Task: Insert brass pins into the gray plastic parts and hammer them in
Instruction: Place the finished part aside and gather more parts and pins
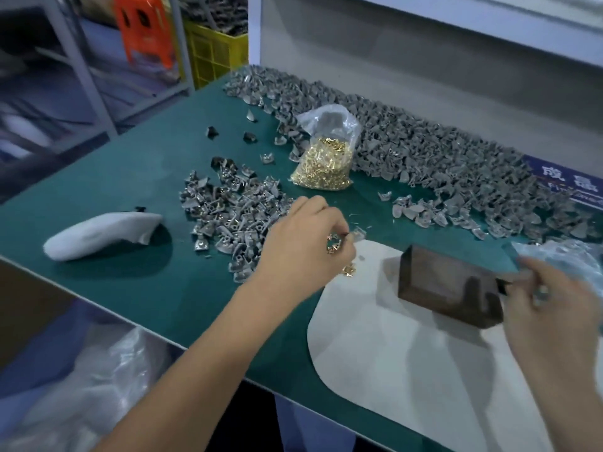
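Your bench mat (130,177): teal green. Work pad (391,370) under your hands: off-white, plain. Loose parts (228,216) by your left hand: gray; long pile (424,148) at back, same gray. Pins (323,164) in clear bag: bright brass gold. Block (450,285) on pad: dark brown. Cloth bundle (101,233) at your left: white. Crate (215,57) behind: yellow lattice. Box (146,27): orange. Sign (567,184): blue, white lettering.

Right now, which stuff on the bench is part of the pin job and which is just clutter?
In the job:
- bag of brass pins
- gray plastic parts
- loose brass pins held in the left hand
- dark metal block, right hand at it
- white mat

Lying about:
- white cloth
- yellow crate
- orange box
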Demonstrator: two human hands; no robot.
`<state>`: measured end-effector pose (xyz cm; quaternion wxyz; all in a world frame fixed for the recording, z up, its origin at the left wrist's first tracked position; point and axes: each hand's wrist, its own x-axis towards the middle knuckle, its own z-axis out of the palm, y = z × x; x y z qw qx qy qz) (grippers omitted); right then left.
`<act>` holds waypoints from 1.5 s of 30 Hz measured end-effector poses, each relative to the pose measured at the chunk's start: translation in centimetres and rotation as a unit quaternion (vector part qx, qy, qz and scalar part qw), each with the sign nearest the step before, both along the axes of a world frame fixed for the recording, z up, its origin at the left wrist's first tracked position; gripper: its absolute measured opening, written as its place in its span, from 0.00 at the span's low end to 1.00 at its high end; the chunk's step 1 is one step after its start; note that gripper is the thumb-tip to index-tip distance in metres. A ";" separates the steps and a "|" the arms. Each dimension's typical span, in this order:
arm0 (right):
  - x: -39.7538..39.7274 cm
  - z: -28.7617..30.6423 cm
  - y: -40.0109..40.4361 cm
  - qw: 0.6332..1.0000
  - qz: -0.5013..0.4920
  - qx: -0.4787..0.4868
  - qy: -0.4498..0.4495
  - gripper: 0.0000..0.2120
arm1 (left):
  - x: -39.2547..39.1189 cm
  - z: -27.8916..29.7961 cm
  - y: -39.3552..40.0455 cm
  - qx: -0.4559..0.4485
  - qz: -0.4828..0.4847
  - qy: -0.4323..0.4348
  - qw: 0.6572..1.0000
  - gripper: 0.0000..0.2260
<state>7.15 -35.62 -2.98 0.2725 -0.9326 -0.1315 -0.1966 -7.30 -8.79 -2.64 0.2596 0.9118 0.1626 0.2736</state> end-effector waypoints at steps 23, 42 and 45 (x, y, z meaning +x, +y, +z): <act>-7.1 -1.4 18.9 0.932 0.287 -0.221 0.032 0.11 | -3.9 -0.5 5.8 -0.035 0.126 0.033 0.991 0.04; -1.5 2.4 13.4 0.970 0.193 -0.138 0.054 0.11 | 5.3 0.8 0.4 -0.032 -0.006 0.014 0.999 0.04; 1.2 2.9 11.0 0.978 0.147 -0.137 0.061 0.11 | 8.5 0.4 -0.9 -0.066 -0.033 0.023 0.997 0.03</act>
